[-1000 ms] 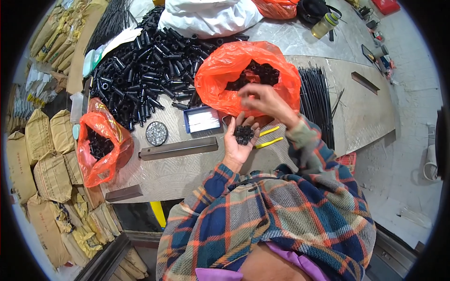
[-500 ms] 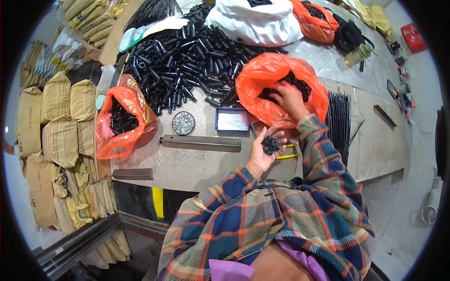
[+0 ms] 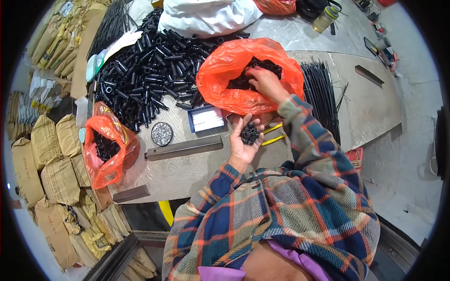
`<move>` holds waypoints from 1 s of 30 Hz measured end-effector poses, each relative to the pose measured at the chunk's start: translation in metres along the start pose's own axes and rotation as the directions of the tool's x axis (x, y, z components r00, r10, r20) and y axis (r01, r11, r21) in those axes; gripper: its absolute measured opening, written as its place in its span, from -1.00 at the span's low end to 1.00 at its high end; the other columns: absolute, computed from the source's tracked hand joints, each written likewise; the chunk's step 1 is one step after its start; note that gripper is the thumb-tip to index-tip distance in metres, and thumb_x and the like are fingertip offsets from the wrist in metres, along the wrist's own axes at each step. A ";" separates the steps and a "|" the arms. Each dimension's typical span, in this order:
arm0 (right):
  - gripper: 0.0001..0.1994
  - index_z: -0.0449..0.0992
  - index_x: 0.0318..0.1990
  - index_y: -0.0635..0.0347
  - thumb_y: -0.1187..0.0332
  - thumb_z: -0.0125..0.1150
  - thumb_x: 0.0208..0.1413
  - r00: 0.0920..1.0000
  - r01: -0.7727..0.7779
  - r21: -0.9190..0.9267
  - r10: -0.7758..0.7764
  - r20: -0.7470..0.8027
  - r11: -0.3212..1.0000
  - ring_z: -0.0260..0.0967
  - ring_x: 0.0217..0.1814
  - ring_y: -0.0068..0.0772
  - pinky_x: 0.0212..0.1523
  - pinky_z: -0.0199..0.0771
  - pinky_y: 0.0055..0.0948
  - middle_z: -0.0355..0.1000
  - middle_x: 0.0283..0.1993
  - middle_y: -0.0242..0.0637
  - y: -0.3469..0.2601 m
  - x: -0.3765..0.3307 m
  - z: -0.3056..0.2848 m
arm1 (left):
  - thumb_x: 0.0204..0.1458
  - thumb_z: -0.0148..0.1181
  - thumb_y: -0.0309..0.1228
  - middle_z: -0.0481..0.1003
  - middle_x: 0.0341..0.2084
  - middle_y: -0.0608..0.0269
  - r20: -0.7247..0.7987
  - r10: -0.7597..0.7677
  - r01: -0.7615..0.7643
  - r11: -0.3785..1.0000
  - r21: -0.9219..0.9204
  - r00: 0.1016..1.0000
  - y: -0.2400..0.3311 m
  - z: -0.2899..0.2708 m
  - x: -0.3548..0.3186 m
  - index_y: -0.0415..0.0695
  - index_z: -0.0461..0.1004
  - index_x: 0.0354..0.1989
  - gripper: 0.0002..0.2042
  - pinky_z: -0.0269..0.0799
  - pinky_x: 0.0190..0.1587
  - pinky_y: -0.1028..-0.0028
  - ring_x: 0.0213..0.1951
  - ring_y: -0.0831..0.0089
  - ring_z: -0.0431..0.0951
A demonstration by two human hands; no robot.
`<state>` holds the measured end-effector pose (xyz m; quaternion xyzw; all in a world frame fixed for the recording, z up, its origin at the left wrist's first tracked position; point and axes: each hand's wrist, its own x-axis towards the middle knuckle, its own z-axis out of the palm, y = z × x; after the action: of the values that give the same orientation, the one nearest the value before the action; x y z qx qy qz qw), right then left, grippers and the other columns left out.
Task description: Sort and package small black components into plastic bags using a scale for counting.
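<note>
Nearest, left hand (image 3: 242, 149) cupped palm up, fingers apart and half curled, with a cluster of small black parts (image 3: 250, 134) resting loosely in the hollow. Just right of that palm, a pair of yellow handles (image 3: 273, 140) on the tabletop (image 3: 187, 175). Beyond the cupped fingers and slightly right, right hand (image 3: 268, 84) down inside the mouth of an orange plastic bag (image 3: 213, 72), among dark parts (image 3: 267, 64). Fingertips there partly lost against the black contents; hard to tell from above whether together or apart. Near the left fingertips, on their left, a blue tray (image 3: 191, 122) of thin pale sticks (image 3: 207, 120). Left of the same palm, a long metal bar (image 3: 185, 148), and beside its far end a round dish (image 3: 162, 144) of silvery bits. Right of the right wrist, a bundle of thin black rods (image 3: 321, 96). Well left of both hands, a smaller orange bag (image 3: 130, 145) with black pieces inside. Beyond the tray, a broad heap of black tubular pieces (image 3: 145, 84). Farther past the bag, a white sack (image 3: 211, 18) and, to the right, a bottle (image 3: 325, 20).
</note>
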<state>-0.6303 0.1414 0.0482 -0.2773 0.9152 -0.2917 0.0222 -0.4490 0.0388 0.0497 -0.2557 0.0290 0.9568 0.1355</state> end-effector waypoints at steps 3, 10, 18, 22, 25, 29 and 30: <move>-0.70 0.42 -0.13 0.11 0.40 0.18 -0.11 0.998 -0.062 -0.193 0.060 -0.017 0.979 0.34 -0.09 -0.09 -0.08 0.33 -0.22 0.35 -0.09 -0.15 -0.004 0.010 0.007 | 0.12 -0.10 -0.13 0.47 -0.27 0.23 0.022 -0.040 0.040 0.999 0.016 0.999 -0.005 0.002 -0.002 -0.01 0.39 -0.07 -0.68 0.50 -0.33 0.37 -0.28 0.29 0.51; -0.76 0.46 -0.21 0.13 0.44 0.14 -0.12 0.987 -0.150 0.004 0.150 0.050 0.989 0.34 -0.12 -0.11 -0.10 0.32 -0.29 0.38 -0.22 -0.15 0.004 0.030 0.011 | 0.13 -0.13 -0.12 0.47 -0.26 0.21 0.034 0.017 -0.017 1.000 0.010 0.999 0.002 -0.001 -0.005 -0.03 0.39 -0.06 -0.67 0.49 -0.31 0.36 -0.28 0.29 0.51; -0.85 0.47 -0.29 0.25 0.48 0.18 -0.07 0.819 -0.532 0.641 0.142 0.556 0.553 0.36 -0.25 -0.58 -0.24 0.36 -0.57 0.42 -0.36 -0.37 -0.071 -0.048 -0.055 | 0.11 -0.13 -0.06 0.47 -0.25 0.24 -0.022 0.041 -0.041 0.999 -0.005 0.999 0.010 0.004 -0.004 -0.03 0.41 -0.10 -0.64 0.42 -0.16 0.25 -0.20 0.31 0.48; -0.83 0.47 -0.27 0.22 0.48 0.20 -0.08 0.913 -0.065 0.497 -0.150 0.380 0.865 0.38 -0.30 -0.51 -0.32 0.38 -0.48 0.42 -0.36 -0.32 -0.083 -0.051 -0.063 | 0.10 -0.10 -0.06 0.48 -0.28 0.26 -0.095 -0.001 0.003 1.000 0.016 0.996 0.006 0.008 -0.001 -0.03 0.42 -0.13 -0.65 0.43 -0.17 0.26 -0.23 0.31 0.49; -0.77 0.48 -0.20 0.10 0.44 0.14 -0.09 0.999 0.035 0.086 -0.038 0.028 0.996 0.40 -0.25 -0.12 -0.24 0.41 -0.34 0.41 -0.28 -0.11 -0.029 -0.015 -0.026 | 0.10 -0.10 -0.07 0.48 -0.28 0.24 0.018 -0.002 0.003 1.000 -0.005 1.000 0.003 0.000 0.000 -0.03 0.43 -0.14 -0.66 0.46 -0.25 0.31 -0.24 0.31 0.49; -0.73 0.44 -0.19 0.05 0.47 0.06 -0.13 0.996 0.051 -0.292 -0.070 -0.055 0.955 0.39 -0.24 -0.04 -0.28 0.43 -0.22 0.37 -0.22 -0.14 0.005 0.014 0.012 | 0.11 -0.11 -0.08 0.47 -0.26 0.19 0.042 -0.036 0.038 0.999 -0.039 0.998 0.002 0.003 -0.004 -0.03 0.43 -0.13 -0.65 0.47 -0.33 0.36 -0.24 0.27 0.49; -0.70 0.42 -0.16 0.03 0.48 0.04 -0.14 0.999 0.039 -0.323 -0.032 0.026 0.946 0.38 -0.22 -0.02 -0.26 0.43 -0.19 0.33 -0.20 -0.12 0.008 0.019 0.013 | 0.11 -0.11 -0.08 0.47 -0.26 0.18 0.058 -0.058 0.061 0.997 -0.049 0.997 0.002 0.005 -0.005 -0.03 0.43 -0.12 -0.65 0.47 -0.33 0.36 -0.24 0.26 0.49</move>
<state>-0.6478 0.1299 0.0350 -0.2966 0.9452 -0.1355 -0.0196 -0.4481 0.0362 0.0568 -0.2325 -0.0069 0.9597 0.1580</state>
